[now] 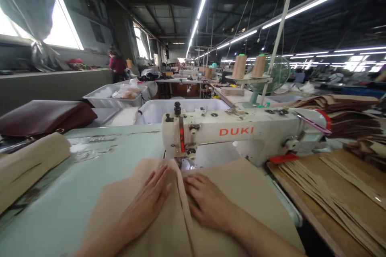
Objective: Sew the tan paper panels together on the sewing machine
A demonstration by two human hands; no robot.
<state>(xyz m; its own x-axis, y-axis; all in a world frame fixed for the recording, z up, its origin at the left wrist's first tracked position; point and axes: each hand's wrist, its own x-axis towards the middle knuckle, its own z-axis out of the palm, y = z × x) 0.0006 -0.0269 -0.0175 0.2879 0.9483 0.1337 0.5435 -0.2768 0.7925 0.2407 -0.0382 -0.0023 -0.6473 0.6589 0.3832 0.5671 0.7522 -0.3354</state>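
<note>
Cloth (256, 188), probably light and soft, lies at the machine (217, 130), left hand (152, 194) flat upon it, fingers outstretched; right hand (208, 200) bent, grip unclear. Best steadied beside its raised edge (185, 202).

At lower centre, your bare left hand (150, 194) lies flat on beige sheet material (256, 192), left of its raised pale fold (180, 178); your bare right hand (206, 198), fingers bent, rests just right of it. Mid-frame stands a white sewing machine (208, 130) lettered red "DUKI", beneath two tan thread cones (239, 67).
</note>
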